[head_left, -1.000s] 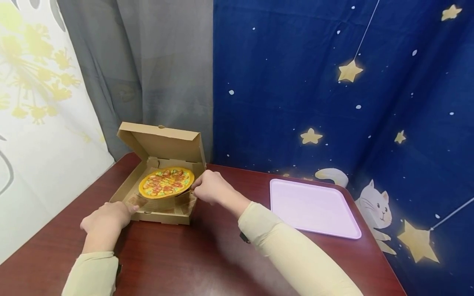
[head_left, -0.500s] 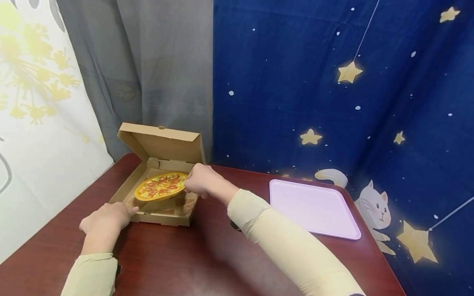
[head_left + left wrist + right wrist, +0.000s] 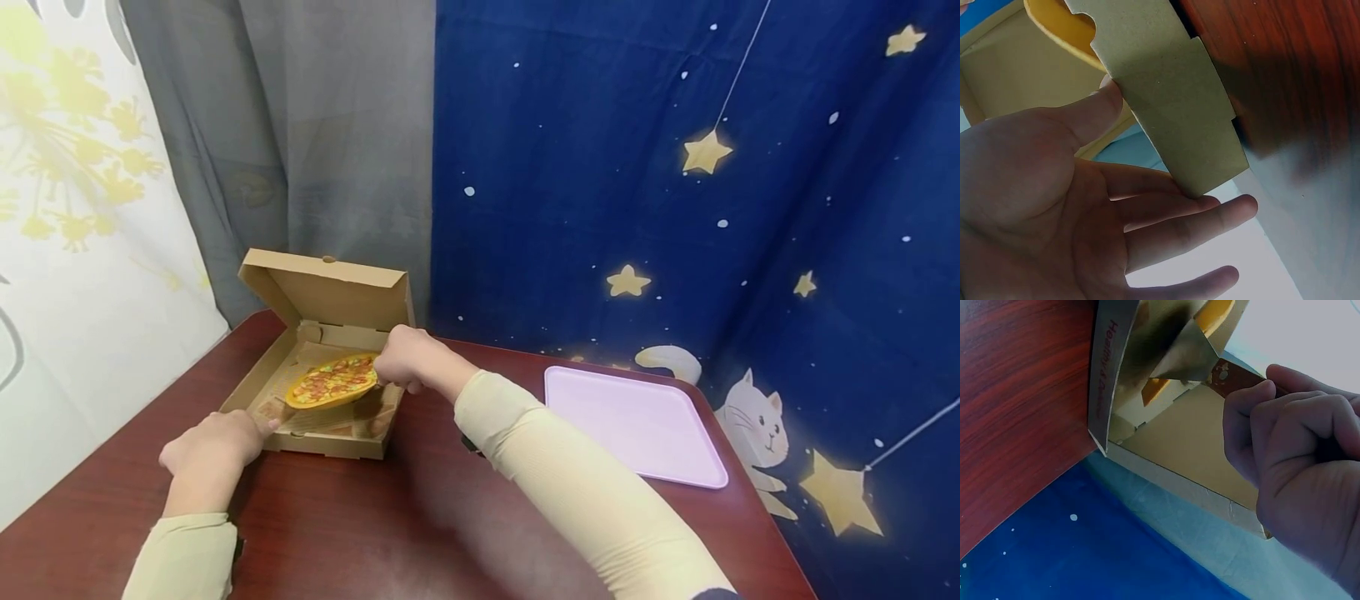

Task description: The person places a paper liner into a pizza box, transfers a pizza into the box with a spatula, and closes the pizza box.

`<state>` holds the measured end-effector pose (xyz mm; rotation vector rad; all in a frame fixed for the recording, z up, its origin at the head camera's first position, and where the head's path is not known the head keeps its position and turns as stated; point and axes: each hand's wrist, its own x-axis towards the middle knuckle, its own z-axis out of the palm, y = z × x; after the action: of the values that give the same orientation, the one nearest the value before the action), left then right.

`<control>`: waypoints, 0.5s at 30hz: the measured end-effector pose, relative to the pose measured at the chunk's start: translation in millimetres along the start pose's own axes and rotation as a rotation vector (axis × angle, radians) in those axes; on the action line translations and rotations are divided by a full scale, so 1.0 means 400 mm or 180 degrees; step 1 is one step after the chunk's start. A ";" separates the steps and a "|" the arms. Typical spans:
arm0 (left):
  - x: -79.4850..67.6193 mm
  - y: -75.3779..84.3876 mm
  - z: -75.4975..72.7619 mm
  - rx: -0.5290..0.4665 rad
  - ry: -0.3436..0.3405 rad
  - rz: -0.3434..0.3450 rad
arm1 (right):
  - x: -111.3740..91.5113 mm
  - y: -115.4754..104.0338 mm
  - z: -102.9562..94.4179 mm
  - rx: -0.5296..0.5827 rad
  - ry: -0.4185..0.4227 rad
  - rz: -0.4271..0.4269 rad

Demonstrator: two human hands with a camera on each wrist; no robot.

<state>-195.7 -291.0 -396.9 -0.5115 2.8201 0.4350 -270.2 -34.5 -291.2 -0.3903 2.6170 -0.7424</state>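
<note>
A round pizza [image 3: 333,382] with a yellow crust is tilted inside the opened cardboard pizza box [image 3: 337,444], raised partly off its floor. Curled fingers of my right hand [image 3: 418,358] grip the wooden handle of a spatula [image 3: 1194,357]. In the right wrist view its flat metal blade lies beneath the pizza. My left hand [image 3: 213,446] holds the box's near left corner. Its thumb lies on the rim and some fingers are against the outer wall, the others stretched out, as the left wrist view shows. The pizza's far underside is hidden.
A pale purple tray [image 3: 633,425] lies on the dark red wooden table [image 3: 360,533], to the right of the box. The box's raised lid [image 3: 330,292] stands at the back. Behind the table hang a grey curtain [image 3: 360,150] and a blue starry curtain [image 3: 555,167].
The right hand has moved slightly left and up with the spatula. The pizza has shifted a little and tipped more steeply. The left hand and the box stay in place.
</note>
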 end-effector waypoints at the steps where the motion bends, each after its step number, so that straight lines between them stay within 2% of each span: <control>1: 0.000 0.000 0.001 0.0002 0.0007 0.0011 | 0.003 0.000 0.000 -0.0002 -0.0014 0.0010; 9: 0.003 0.001 -0.002 0.0019 0.0006 0.0011 | 0.022 -0.005 -0.006 -0.0072 -0.0045 0.0061; 15: -0.005 0.006 -0.009 -0.0011 -0.0034 0.0008 | 0.030 -0.024 -0.023 -0.0121 -0.0185 -0.0005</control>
<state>-195.3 -289.4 -392.2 -0.5051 2.8104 0.4417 -283.5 -42.9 -282.2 -0.4188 2.5797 -0.6725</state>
